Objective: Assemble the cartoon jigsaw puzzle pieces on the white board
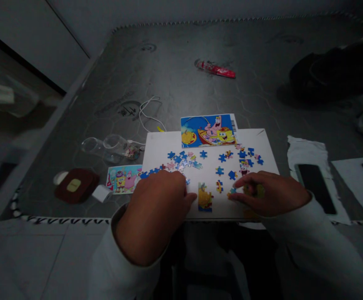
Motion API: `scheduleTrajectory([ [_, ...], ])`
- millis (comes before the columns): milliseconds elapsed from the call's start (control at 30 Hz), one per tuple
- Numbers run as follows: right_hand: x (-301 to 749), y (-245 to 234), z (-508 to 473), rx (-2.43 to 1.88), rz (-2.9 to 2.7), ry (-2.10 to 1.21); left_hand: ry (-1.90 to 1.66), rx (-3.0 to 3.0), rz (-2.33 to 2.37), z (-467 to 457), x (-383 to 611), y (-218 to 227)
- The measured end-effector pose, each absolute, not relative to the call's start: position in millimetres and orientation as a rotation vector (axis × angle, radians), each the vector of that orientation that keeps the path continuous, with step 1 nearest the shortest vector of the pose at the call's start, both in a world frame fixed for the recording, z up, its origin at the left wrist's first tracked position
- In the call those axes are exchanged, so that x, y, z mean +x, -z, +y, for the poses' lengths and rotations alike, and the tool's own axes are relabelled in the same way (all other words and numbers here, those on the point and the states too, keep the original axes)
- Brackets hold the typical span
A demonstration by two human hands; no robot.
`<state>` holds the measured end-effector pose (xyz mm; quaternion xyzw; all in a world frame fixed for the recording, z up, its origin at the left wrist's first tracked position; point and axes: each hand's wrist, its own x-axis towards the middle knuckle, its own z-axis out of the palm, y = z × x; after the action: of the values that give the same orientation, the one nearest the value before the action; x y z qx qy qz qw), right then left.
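white and flat, the board (162, 141) carries a small joined block of jigsaw pieces (205, 199) near the middle of its near edge, a cluster of mostly blue loose pieces (177, 159) on its left half, and more scattered pieces (232, 175) on its right half. the right hand (272, 193) is over the board's near right part, thumb and forefinger pinched on a small piece (232, 191). the left hand (159, 204) is over the board's near left part, its fingers curled under; i cannot tell whether it grips anything. a picture card (209, 131) overlaps the board's far edge. left of the board lie a second card (123, 179), a white plug (102, 193), a brown case (88, 183) and clear cups (114, 143); right of it, a dark phone (315, 187) on white paper (308, 154); well beyond it, a red packet (220, 71).
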<state>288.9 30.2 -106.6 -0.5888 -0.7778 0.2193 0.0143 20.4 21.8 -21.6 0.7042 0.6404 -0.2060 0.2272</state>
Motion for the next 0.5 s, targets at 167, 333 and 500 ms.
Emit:
scheduleTrajectory([
  [167,280,112,29,-1.947,-2.422,-0.686,0.558,1.948,1.758,20,22,18],
  [333,281,117,32,-2.01,-2.354,-0.947,0.52,1.99,1.746,18,26,20],
  [500,277,108,26,-1.873,-2.239,-0.972,0.48,2.001,1.733,20,31,27],
])
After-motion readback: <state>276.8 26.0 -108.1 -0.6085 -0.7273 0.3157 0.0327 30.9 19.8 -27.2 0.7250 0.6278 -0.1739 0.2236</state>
